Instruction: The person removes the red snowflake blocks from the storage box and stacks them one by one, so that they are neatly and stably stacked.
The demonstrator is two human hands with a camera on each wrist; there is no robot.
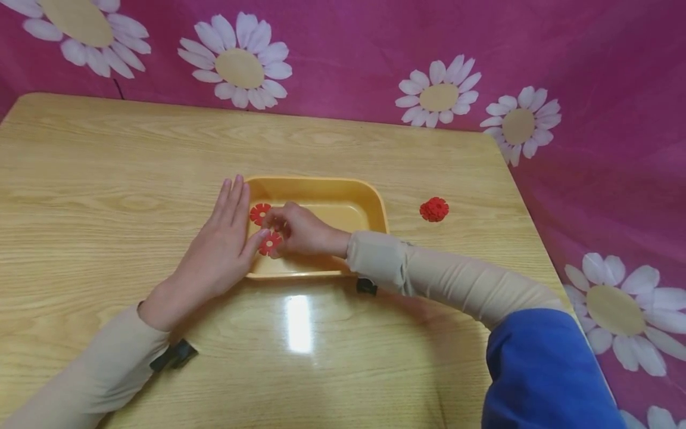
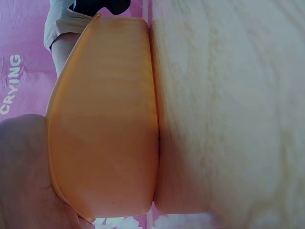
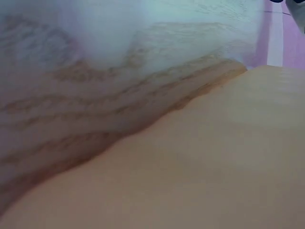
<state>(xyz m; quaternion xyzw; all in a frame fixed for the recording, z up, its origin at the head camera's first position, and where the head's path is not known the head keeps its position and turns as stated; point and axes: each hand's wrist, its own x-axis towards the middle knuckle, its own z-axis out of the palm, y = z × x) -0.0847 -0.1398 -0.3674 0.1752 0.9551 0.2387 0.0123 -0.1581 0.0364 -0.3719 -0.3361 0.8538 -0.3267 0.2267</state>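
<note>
Two red flower-shaped discs with slotted edges show at the left end of a yellow plastic tray (image 1: 316,274). The upper disc (image 1: 260,213) stands by the left wall; the lower disc (image 1: 270,244) is nearer the front. My right hand (image 1: 305,232) reaches into the tray with curled fingers and holds the lower disc at its edge; the exact contact is partly hidden. My left hand (image 1: 217,253) rests along the tray's left rim with straight fingers, its thumb tip over the lower disc. In the left wrist view, that hand (image 2: 21,167) lies against the tray's outer wall (image 2: 105,119).
A small pile of red discs (image 1: 434,209) lies on the wooden table (image 1: 134,161) to the right of the tray. Behind the table's far and right edges hangs a magenta cloth (image 1: 343,53) with white daisies. The right wrist view mostly shows the tray's outer wall (image 3: 200,167).
</note>
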